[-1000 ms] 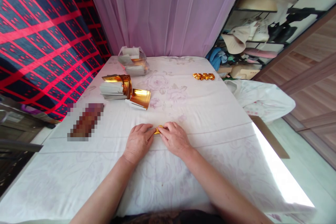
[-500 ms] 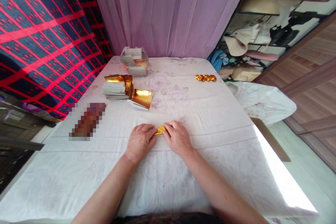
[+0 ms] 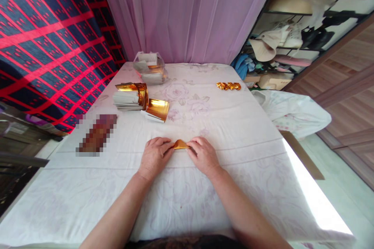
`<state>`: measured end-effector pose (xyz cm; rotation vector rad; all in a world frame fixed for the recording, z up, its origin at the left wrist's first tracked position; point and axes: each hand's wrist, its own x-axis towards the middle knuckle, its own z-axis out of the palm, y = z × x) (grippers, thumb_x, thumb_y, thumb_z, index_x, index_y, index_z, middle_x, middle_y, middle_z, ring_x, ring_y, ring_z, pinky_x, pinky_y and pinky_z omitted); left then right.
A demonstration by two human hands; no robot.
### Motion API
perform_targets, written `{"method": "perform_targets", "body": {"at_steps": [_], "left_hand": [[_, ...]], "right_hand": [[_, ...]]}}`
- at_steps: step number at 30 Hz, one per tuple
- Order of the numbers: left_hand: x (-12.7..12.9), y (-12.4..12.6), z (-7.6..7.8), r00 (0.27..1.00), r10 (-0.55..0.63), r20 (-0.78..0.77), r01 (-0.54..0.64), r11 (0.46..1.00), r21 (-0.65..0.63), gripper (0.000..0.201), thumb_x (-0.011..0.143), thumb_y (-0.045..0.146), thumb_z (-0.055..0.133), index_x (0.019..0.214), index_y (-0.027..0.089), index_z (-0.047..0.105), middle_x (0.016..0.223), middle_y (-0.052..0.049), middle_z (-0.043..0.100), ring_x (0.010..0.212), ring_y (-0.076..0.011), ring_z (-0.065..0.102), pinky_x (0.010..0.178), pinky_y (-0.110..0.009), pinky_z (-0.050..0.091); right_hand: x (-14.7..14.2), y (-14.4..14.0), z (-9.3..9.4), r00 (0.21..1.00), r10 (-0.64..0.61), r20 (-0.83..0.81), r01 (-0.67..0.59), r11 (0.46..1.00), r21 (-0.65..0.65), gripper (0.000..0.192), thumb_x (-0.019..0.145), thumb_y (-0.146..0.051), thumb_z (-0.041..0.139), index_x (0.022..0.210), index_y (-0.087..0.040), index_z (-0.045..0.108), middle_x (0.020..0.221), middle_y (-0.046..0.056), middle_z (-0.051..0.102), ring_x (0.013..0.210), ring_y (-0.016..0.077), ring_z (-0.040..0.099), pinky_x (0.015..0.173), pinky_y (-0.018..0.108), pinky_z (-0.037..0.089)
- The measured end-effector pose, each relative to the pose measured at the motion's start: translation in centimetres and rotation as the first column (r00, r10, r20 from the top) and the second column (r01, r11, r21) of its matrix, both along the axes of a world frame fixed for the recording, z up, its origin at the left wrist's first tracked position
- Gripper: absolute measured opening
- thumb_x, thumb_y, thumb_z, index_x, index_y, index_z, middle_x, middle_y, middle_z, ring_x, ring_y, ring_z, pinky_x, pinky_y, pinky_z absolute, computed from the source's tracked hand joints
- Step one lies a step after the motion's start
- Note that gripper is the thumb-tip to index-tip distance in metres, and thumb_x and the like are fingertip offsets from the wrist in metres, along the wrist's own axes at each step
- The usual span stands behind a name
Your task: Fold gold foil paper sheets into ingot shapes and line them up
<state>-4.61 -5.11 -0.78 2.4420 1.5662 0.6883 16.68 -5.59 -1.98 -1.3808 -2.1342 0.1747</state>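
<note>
Floral tablecloth (image 3: 181,206) spreads beneath the left hand (image 3: 156,156) and right hand (image 3: 203,155). Well beyond the left hand, a clear bag (image 3: 161,64) holds pale sheets (image 3: 151,78). Each hand pinches an end of the folded gold strip (image 3: 180,145) between them, its long axis running crosswise, bulge pointing forward.

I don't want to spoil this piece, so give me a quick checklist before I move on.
1. Left hand on the gold foil paper: ok, at its left end.
2. Right hand on it: ok, at its right end.
3. Its underside creased cleanly: cannot tell, hidden.
4. Foil paper stack clear of both hands: ok, ahead to the left.
5. Row of gold foil pieces clear too: ok, ahead to the right.
</note>
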Motion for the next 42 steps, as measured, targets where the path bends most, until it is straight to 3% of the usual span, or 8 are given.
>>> {"method": "perform_targets", "body": {"at_steps": [7,15,22,27,34,42], "left_hand": [[0.1,0.0,0.1,1.0,0.015,0.015,-0.015,1.0,0.007,0.014,0.092,0.028,0.056,0.092,0.021,0.069,0.099,-0.006,0.072,0.094,-0.0232,0.064,0.085,-0.04,0.047],[0.3,-0.3,0.8,0.998,0.049,-0.051,-0.047,0.998,0.028,0.023,0.096,0.035,0.05,0.085,0.021,0.065,0.085,-0.005,0.071,0.083,-0.0232,0.063,0.079,-0.039,0.043],[1.0,-0.3,1.6,0.991,0.116,-0.062,-0.114,0.993,0.039,0.015,0.091,0.032,0.057,0.083,0.022,0.065,0.082,-0.001,0.073,0.083,-0.0236,0.065,0.093,-0.046,0.033],[1.8,0.2,2.1,0.981,0.176,-0.079,-0.177,0.984,0.003,0.016,0.088,0.031,0.058,0.078,0.022,0.065,0.078,-0.001,0.072,0.08,-0.0236,0.066,0.094,-0.046,0.033],[3.5,1.3,2.5,0.976,0.206,-0.071,-0.207,0.978,-0.018,0.014,0.087,0.025,0.051,0.077,0.021,0.06,0.075,-0.003,0.07,0.076,-0.0236,0.066,0.081,-0.04,0.039],[4.3,2.4,2.1,0.974,0.212,-0.08,-0.213,0.977,0.003,0.018,0.09,0.023,0.047,0.076,0.02,0.058,0.073,-0.005,0.069,0.075,-0.0238,0.064,0.074,-0.038,0.037]], "right_hand": [[-0.1,-0.1,0.1,0.999,-0.001,-0.038,0.002,1.0,0.021,0.013,0.09,-0.022,0.057,0.088,-0.02,0.07,0.089,0.006,0.066,0.085,0.0199,0.061,0.079,0.033,0.049],[-0.4,-0.1,0.1,0.997,-0.008,-0.077,0.011,0.999,0.05,0.018,0.093,-0.025,0.052,0.089,-0.02,0.069,0.088,0.006,0.067,0.084,0.0186,0.063,0.078,0.031,0.049],[-0.4,0.0,0.2,0.987,-0.052,-0.15,0.06,0.997,0.053,0.017,0.093,-0.025,0.052,0.09,-0.021,0.069,0.088,0.005,0.067,0.084,0.0178,0.064,0.079,0.029,0.049],[-0.5,0.0,0.1,0.983,-0.071,-0.168,0.08,0.996,0.043,0.014,0.09,-0.026,0.055,0.087,-0.022,0.068,0.088,0.004,0.067,0.083,0.0174,0.064,0.078,0.028,0.049],[-0.6,1.1,0.2,0.955,-0.178,-0.238,0.172,0.984,-0.047,0.012,0.083,-0.021,0.054,0.083,-0.021,0.066,0.085,0.004,0.066,0.075,0.0164,0.063,0.069,0.027,0.048],[-0.5,3.1,1.0,0.952,-0.28,-0.123,0.252,0.947,-0.2,0.013,0.083,-0.021,0.055,0.078,-0.023,0.066,0.073,0.001,0.07,0.062,0.015,0.059,0.058,0.025,0.038]]}}
